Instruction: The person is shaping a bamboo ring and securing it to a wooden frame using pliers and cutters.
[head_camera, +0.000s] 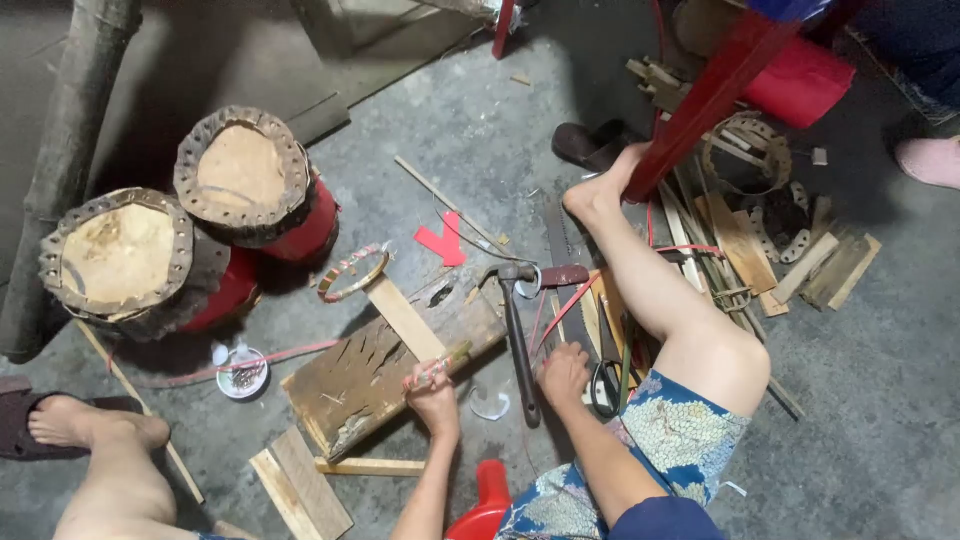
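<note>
Wooden board (390, 370) on floor; thin strip (440, 365) gripped by left hand (432, 392); right hand (563, 372) curled near hammer (518, 330), hold unclear; two drums (180, 230) finished far left.

Counted 2 red drums (240, 180) (125, 260), 1 hammer (518, 330), 1 saw (562, 265), 1 small ring (352, 273), 1 white dish w/ nails (241, 372), 2 hands (432, 392) (563, 375).

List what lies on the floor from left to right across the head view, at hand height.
Bare foot → small white dish → left hand → hammer → right hand → scissors
</note>
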